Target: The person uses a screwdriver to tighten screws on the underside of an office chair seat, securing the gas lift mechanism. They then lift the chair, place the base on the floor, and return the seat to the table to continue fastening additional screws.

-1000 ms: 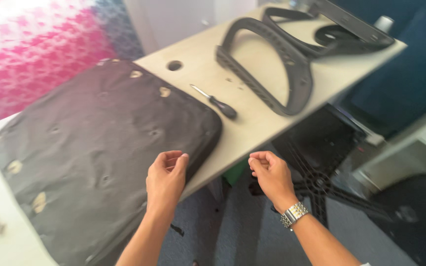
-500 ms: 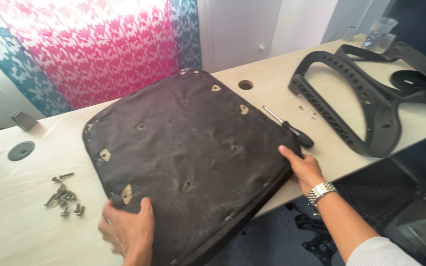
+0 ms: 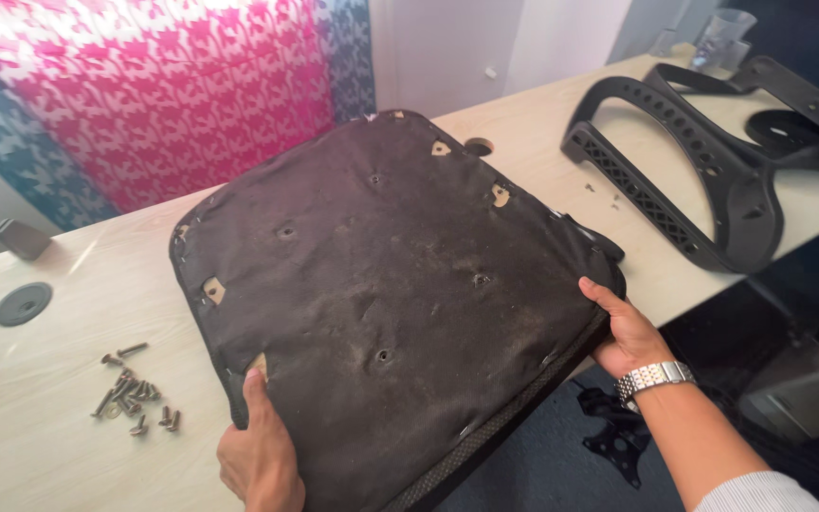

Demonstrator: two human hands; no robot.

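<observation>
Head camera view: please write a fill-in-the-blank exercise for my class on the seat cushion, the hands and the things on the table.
1. Both hands, left hand and right hand, grip the near edge of the dark ____ turned underside up.
2. On the table, left of the seat cushion, lies a small pile of loose ____.
3. The person wears a metal ____ on the right wrist.
4. The black plastic chair frame lies to the ____ of the cushion.

Missing words: seat cushion; screws; watch; right

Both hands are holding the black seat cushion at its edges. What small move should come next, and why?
Probably lift it a little higher before moving it. The left hand and right hand grip opposite edges of the seat cushion, which still lies over the table, with loose screws close to its left edge.
</observation>
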